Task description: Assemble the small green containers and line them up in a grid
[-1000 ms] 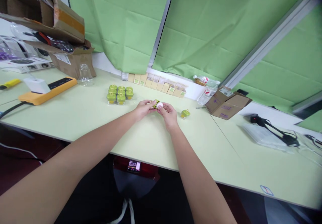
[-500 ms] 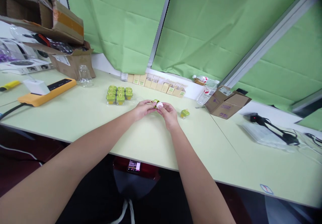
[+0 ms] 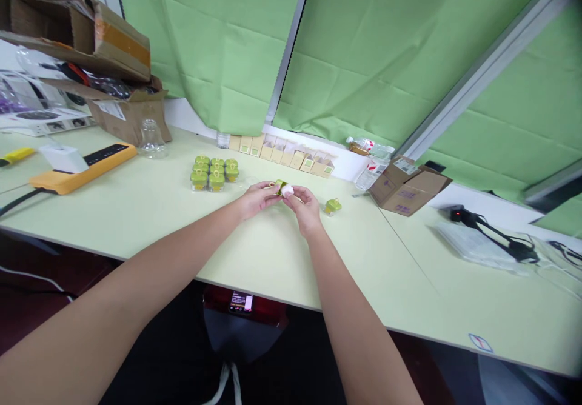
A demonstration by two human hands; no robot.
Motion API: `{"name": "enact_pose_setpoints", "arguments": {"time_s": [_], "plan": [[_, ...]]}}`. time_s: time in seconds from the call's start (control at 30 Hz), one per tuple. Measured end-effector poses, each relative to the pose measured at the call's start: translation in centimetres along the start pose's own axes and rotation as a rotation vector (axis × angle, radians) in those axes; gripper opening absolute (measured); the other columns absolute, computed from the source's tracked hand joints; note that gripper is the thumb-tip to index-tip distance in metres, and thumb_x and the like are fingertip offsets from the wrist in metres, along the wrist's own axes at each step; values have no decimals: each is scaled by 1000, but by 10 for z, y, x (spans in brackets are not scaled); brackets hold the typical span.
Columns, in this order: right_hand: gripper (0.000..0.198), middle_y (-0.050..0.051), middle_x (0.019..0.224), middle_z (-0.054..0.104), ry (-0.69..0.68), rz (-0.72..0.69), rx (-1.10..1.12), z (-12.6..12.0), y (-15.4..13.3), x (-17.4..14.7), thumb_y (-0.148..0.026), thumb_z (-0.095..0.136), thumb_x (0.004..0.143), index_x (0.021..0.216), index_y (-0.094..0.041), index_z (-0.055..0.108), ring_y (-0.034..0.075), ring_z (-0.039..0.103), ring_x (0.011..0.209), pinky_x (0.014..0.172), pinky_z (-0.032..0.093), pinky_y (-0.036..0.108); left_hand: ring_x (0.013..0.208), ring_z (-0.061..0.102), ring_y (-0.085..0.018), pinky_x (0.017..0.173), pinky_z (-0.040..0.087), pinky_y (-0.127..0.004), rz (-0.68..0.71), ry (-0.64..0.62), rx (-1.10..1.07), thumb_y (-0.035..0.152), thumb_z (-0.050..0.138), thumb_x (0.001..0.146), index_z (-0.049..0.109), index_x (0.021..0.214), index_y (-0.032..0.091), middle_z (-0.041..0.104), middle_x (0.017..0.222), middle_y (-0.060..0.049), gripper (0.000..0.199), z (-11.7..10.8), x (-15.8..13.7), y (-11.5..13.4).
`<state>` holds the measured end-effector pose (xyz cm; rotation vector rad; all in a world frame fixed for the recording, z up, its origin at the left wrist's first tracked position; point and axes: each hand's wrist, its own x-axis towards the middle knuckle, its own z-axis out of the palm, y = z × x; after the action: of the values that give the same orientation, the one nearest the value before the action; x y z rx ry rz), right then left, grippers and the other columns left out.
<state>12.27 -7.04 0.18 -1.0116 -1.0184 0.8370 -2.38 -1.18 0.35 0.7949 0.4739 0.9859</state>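
Above the middle of the table, my left hand [image 3: 258,200] pinches a small green lid [image 3: 279,187] with a loop on it. My right hand [image 3: 304,206] has its fingers closed on a small white piece [image 3: 287,191], pressed against the green lid; its exact kind is too small to tell. Just right of my right hand stands one small clear jar with a green lid [image 3: 333,206] and something yellow inside. Several matching green-lidded jars [image 3: 216,173] are grouped in rows to the left of my hands.
Small cardboard boxes [image 3: 285,152] line the table's back edge. An orange power strip [image 3: 82,168], a clear plastic bottle [image 3: 151,138] and cartons [image 3: 122,111] are at left. At right are a cardboard box [image 3: 404,187], a plastic bottle [image 3: 367,174] and a black strapped device [image 3: 493,232].
Both hands stay at nearly the same place, still holding the green lid and white piece together. The view has shifted very slightly.
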Motion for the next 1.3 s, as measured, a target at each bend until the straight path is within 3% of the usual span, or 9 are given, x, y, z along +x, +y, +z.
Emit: {"name": "enact_pose_setpoints", "arguments": {"time_s": [0.47,0.73,0.9,1.3], "plan": [[41,6,106,70,-45,-63,-44,-2,-1,0,-37,81,65,99,-20,68,19,67,91,88,57,40,97,69,-18,103,48,-40,85,-48,34,11,81,69,66,94,13,72,102,-8,30,-2,-1,-1],[51,8,110,71,-6,-68,-247,-3,5,0,-44,79,69,113,-19,68,20,68,86,87,55,39,94,70,-19,105,47,-41,63,-46,33,13,84,65,66,90,12,73,99,-8,31,-2,-3,-3],[42,7,108,70,20,-171,-301,0,4,-1,-46,74,73,105,-19,66,18,68,80,80,56,35,95,70,-18,104,48,-38,33,-17,4,14,83,67,63,89,12,72,102,-10,30,2,-4,-2],[32,6,99,71,-14,-214,-417,0,-2,-4,-46,69,77,97,-21,67,19,68,85,75,55,32,92,70,-18,105,48,-39,-4,-25,12,14,82,69,64,86,11,73,99,-11,25,-1,-3,-4]]}}
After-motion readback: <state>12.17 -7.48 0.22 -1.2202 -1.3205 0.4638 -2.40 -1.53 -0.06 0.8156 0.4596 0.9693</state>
